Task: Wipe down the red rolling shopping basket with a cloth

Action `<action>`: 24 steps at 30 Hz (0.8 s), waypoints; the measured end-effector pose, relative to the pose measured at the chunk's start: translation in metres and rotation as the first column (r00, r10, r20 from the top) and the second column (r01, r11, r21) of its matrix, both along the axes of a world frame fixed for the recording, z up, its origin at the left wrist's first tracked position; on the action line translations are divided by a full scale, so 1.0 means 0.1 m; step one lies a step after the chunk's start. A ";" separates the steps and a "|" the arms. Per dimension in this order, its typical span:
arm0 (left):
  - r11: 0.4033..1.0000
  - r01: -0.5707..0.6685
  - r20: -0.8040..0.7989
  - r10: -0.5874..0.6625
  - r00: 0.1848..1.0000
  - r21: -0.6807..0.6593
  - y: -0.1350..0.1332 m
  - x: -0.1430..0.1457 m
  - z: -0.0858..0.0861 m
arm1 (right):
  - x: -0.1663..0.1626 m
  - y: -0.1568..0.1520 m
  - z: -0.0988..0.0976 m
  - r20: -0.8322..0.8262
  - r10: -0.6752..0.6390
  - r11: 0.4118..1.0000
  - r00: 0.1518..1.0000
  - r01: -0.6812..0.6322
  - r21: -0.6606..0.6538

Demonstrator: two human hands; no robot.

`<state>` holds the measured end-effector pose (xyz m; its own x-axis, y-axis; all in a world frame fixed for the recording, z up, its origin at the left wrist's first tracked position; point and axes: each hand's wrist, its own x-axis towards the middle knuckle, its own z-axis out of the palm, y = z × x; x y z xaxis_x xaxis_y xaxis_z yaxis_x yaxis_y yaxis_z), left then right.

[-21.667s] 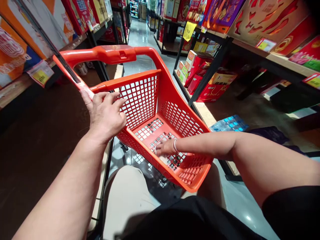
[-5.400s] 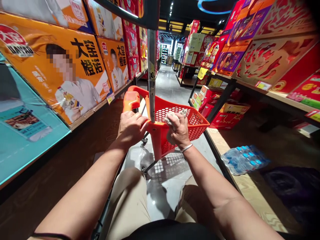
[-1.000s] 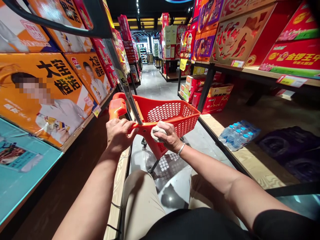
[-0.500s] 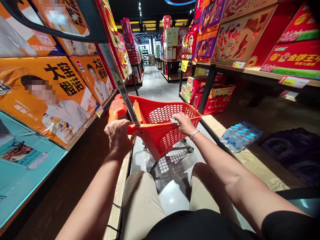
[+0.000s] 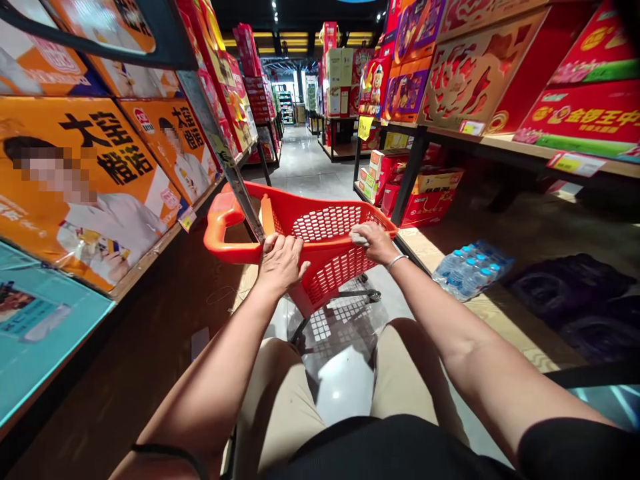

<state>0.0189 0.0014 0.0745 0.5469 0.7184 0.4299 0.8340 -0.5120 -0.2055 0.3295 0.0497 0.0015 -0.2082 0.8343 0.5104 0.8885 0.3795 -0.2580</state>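
An orange plastic shopping cart (image 5: 327,257) stands in the aisle in front of my knees, its looped handle (image 5: 220,227) pointing left. My left hand (image 5: 281,261) grips the near rim of the basket, fingers curled over the edge. My right hand (image 5: 373,241) rests on the right rim and presses a small whitish cloth (image 5: 357,235) against it; most of the cloth is hidden under the fingers.
Orange and teal cartons (image 5: 95,180) fill the left shelves. On the right, a low wooden shelf (image 5: 505,320) carries a shrink-wrapped pack of water bottles (image 5: 470,268). Red gift boxes (image 5: 425,193) stand farther down. The glossy tiled aisle (image 5: 313,167) runs ahead.
My left hand has slid right along the near rim, away from the handle. The cart has turned a little. My right hand stays on the right rim with the cloth.
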 end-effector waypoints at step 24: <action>0.985 -0.138 0.273 0.162 0.948 -0.105 0.14 -0.02 -0.38 | -0.22 -0.42 -0.26 0.113 -0.146 0.985 0.983 0.134 0.108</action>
